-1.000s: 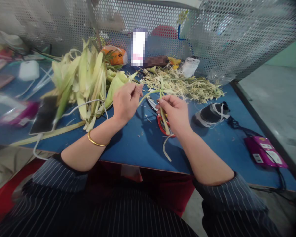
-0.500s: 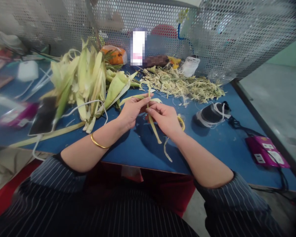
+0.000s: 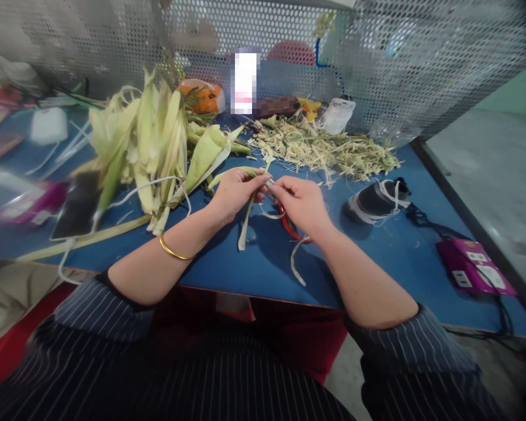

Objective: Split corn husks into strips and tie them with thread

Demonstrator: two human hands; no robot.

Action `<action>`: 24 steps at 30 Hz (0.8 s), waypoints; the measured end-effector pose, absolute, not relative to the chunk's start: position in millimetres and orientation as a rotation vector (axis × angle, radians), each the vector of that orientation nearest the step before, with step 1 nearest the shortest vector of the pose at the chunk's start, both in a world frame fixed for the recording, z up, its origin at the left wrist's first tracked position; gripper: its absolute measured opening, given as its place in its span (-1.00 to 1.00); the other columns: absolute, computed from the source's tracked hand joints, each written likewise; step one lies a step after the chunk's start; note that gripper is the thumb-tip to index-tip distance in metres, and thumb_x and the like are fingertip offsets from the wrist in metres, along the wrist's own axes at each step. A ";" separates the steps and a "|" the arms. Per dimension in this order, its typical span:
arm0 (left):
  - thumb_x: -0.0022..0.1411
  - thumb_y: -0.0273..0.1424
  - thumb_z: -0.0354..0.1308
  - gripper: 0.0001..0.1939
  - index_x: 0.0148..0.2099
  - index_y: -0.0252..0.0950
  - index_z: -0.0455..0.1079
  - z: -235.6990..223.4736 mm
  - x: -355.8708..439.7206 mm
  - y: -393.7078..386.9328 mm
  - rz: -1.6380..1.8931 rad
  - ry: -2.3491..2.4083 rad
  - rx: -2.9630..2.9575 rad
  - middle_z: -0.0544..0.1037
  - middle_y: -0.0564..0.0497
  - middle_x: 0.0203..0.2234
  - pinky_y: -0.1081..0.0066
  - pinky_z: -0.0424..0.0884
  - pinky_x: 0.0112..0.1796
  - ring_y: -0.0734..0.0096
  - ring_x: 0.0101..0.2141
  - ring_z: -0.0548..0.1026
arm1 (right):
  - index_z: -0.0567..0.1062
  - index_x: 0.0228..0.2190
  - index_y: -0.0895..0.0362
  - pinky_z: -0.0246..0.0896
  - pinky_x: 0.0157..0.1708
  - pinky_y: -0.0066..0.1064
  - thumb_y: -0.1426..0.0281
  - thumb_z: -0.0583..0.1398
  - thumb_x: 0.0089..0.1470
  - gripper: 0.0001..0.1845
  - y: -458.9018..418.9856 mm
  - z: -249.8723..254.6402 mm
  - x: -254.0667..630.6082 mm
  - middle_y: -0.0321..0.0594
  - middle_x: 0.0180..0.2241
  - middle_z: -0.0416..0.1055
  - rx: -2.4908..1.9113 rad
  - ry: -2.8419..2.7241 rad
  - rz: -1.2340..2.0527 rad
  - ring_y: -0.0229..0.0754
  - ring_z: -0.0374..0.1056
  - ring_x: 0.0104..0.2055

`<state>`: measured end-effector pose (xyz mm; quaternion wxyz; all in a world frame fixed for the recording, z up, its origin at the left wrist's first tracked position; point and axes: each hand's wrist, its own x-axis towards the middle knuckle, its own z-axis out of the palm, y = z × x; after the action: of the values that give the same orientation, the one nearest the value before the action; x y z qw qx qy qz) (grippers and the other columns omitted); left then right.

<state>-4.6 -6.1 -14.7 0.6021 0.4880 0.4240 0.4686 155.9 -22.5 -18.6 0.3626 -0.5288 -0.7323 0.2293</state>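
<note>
- The husk strips are at the middle of the desk, held up between the two hands and crossing at the fingertips.
- One length hangs below the fingers, its long axis running toward the person and slightly left; its pale, blunt end points at the near edge.
- Another length reaches left from the grip, lying nearly crosswise and bending down toward its tip.
- A curled piece sticks out beyond the fingers, pointing away from the person; whether it joins the hanging length is hidden.
- The left hand has its thumb and fingers clamped on the strips.
- The right hand meets it, its thumb and fingers pinched together on the same crossing.
- Just under the right hand, a red handle lies partly covered.
- Nearer the person, a loose pale strip curves on the desk, its lower end pointing to the near edge.
- To the left stands a heap of whole husks, mostly lengthwise to the person.
- Beyond the hands, shredded husk spreads rightward.
- Right of the right hand sits a black bundle wound with white cord.
</note>
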 end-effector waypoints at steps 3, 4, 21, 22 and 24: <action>0.21 -0.47 0.27 -0.93 -0.31 -0.40 0.50 -15.7 -2.0 -5.7 1.074 1.062 1.095 0.49 0.09 -0.60 0.53 0.37 -0.51 0.63 -0.64 0.41 | 0.47 -0.53 0.11 -0.01 -0.39 -0.35 0.37 0.17 0.19 -0.74 -25.6 -16.7 156.3 -0.27 -0.54 0.39 -1.399 -2.021 0.284 -0.22 0.22 -0.45; 0.21 -0.48 0.26 -0.93 -0.31 -0.40 0.49 -15.8 -1.3 -6.0 1.072 1.090 1.093 0.48 0.09 -0.61 0.52 0.37 -0.52 0.61 -0.64 0.41 | 0.48 -0.53 0.11 0.00 -0.38 -0.34 0.38 0.17 0.19 -0.74 -26.1 -16.3 156.7 -0.25 -0.52 0.41 -1.406 -2.056 0.192 -0.21 0.23 -0.44; 0.16 -0.46 0.25 -0.76 -0.55 -0.33 0.44 -26.6 8.6 -23.5 0.604 1.020 1.395 0.50 -0.04 -0.65 0.47 0.29 -0.63 0.54 -0.71 0.37 | 0.46 -0.51 0.08 0.20 -0.30 -0.33 0.34 0.31 0.05 -0.83 -26.3 -16.3 152.4 -0.32 -0.45 0.36 -1.192 -1.639 0.714 -0.24 0.26 -0.38; 0.18 -0.44 0.25 -0.74 -0.56 -0.33 0.44 -25.8 7.4 -21.8 0.631 1.022 1.320 0.50 -0.04 -0.64 0.47 0.28 -0.63 0.55 -0.71 0.36 | 0.46 -0.49 0.08 0.21 -0.29 -0.32 0.34 0.30 0.05 -0.85 -28.6 -14.4 152.1 -0.31 -0.44 0.36 -1.177 -1.635 0.643 -0.23 0.26 -0.37; 0.20 -0.42 0.24 -0.71 -0.56 -0.34 0.44 -24.2 4.2 -17.2 0.699 1.029 1.154 0.51 -0.05 -0.61 0.47 0.27 -0.62 0.56 -0.70 0.35 | 0.48 -0.46 0.06 0.22 -0.25 -0.29 0.32 0.27 0.11 -0.87 -33.7 -11.9 152.0 -0.27 -0.39 0.40 -1.153 -1.677 0.428 -0.20 0.29 -0.34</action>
<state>4.2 -17.2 -24.2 0.6614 0.5100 0.4548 0.3093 152.0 -33.7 -11.9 0.5064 -0.4779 -0.6954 0.1775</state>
